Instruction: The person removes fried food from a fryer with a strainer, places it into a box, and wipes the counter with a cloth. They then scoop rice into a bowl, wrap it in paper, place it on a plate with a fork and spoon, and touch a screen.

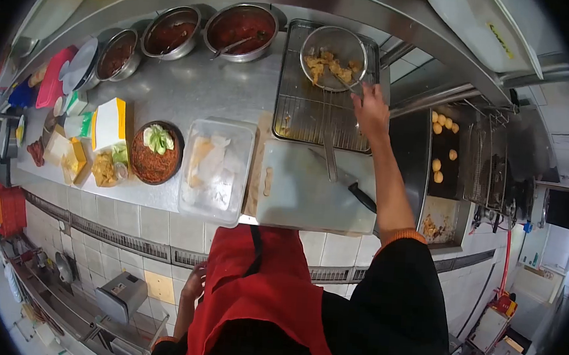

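Observation:
My right hand (372,112) reaches over the right side of the wire rack tray (302,109), its fingers closed around the end of a thin utensil (344,81). That utensil extends into a round mesh strainer (334,42) holding fried pieces (328,66). The strainer's handle (329,155) points down over a pale cutting board (297,191). A knife with a black handle (362,197) lies on the board, below my right forearm. My left hand (194,282) hangs low beside the red apron (256,294); its fingers are partly hidden.
Three metal bowls of red sauce (240,32) stand at the back. Left of the board are a clear plastic tub (215,173), a dark bowl of red food (157,152) and open boxes (108,125). A fryer with round balls (442,145) is at the right.

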Demonstrator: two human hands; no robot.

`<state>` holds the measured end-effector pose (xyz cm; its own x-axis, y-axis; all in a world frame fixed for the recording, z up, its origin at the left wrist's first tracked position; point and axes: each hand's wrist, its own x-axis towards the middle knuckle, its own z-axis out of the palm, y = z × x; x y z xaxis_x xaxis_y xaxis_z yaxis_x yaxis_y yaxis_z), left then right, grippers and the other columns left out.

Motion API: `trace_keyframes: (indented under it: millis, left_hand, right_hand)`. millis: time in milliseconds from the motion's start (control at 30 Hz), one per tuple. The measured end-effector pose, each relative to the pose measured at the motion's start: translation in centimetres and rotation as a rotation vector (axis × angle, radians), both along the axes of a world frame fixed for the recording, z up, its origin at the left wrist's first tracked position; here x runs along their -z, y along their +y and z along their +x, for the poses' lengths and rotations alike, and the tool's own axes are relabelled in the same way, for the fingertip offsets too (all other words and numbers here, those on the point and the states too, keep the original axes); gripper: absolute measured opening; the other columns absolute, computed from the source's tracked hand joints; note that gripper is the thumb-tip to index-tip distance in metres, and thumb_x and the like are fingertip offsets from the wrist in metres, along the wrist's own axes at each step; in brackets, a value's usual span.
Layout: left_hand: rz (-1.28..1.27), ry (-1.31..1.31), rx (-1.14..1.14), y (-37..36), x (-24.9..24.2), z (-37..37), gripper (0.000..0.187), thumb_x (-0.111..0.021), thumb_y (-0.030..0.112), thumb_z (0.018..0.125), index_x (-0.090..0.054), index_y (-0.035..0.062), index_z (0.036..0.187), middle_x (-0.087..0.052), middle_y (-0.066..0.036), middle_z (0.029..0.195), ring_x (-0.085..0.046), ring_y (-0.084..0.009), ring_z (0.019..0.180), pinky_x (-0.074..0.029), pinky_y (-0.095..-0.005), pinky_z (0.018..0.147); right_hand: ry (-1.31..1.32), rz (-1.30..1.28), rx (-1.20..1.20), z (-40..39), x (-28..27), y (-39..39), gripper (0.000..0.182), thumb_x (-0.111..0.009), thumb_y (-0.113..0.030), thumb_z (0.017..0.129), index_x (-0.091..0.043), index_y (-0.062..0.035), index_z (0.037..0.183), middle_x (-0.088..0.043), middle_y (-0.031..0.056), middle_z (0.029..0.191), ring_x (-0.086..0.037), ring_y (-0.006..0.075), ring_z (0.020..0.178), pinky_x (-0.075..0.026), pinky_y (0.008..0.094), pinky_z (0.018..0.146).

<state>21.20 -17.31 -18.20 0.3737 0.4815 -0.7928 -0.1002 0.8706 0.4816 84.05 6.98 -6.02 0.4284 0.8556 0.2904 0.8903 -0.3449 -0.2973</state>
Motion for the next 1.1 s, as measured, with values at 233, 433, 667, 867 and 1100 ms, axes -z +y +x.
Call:
trace_keyframes:
  millis: [233, 433, 667, 867, 1100]
  left_hand:
    - [-0.142, 0.253, 0.056, 2.9, 1.2, -1.9, 0.050, -0.060, 0.031, 0.081, -0.040, 0.0169, 0.125, -0.051, -0.002, 0.116, -0.052, -0.0223, 0.101, -0.044, -0.0397, 0.076]
    - [0.181, 0.239, 0.337, 4.4, 4.0, -3.2, 0.045, -0.054, 0.030, 0.086, -0.041, 0.0160, 0.127, -0.051, -0.004, 0.116, -0.052, -0.0228, 0.101, -0.047, -0.0369, 0.075]
    - [0.104, 0.179, -0.388, 14.3, -5.8, -3.0, 0.047, -0.059, 0.036, 0.087, -0.042, 0.0100, 0.122, -0.046, -0.007, 0.120, -0.057, -0.0287, 0.098, -0.051, -0.0390, 0.077]
    - [0.632, 0.311, -0.262, 22.5, -9.7, -1.8, 0.023, -0.054, 0.013, 0.089, -0.051, 0.0063, 0.111, -0.057, -0.005, 0.109, -0.059, -0.0150, 0.086, -0.047, -0.0264, 0.065]
    - [0.776, 0.366, -0.218, 25.3, -11.1, -0.2, 0.023, -0.054, 0.008, 0.086, -0.053, 0.0065, 0.109, -0.058, -0.003, 0.105, -0.058, -0.0107, 0.080, -0.042, -0.0234, 0.059]
  right_hand:
    - [-0.105, -0.035, 0.024, 1.6, 2.3, 3.8, 0.031, -0.058, -0.028, 0.086, -0.059, -0.0070, 0.109, -0.054, 0.0121, 0.106, -0.061, 0.0341, 0.085, -0.050, 0.0456, 0.074]
    - [-0.116, 0.123, 0.101, 1.5, -1.4, 2.1, 0.028, -0.056, -0.032, 0.087, -0.062, -0.0125, 0.107, -0.060, 0.0108, 0.103, -0.061, 0.0331, 0.089, -0.048, 0.0440, 0.075]
    - [0.197, 0.130, -0.226, -15.1, -9.1, 1.5, 0.031, -0.062, -0.031, 0.084, -0.063, -0.0081, 0.105, -0.063, 0.0108, 0.096, -0.062, 0.0295, 0.085, -0.049, 0.0361, 0.073]
    - [0.230, -0.067, -0.685, -34.3, -3.4, 3.5, 0.028, -0.062, -0.025, 0.082, -0.062, -0.0070, 0.103, -0.060, 0.0092, 0.098, -0.061, 0.0298, 0.082, -0.049, 0.0404, 0.070]
    - [0.228, -0.150, -0.654, -37.6, -4.2, 2.6, 0.039, -0.065, -0.027, 0.079, -0.059, -0.0042, 0.109, -0.058, 0.0096, 0.099, -0.059, 0.0287, 0.083, -0.047, 0.0384, 0.074]
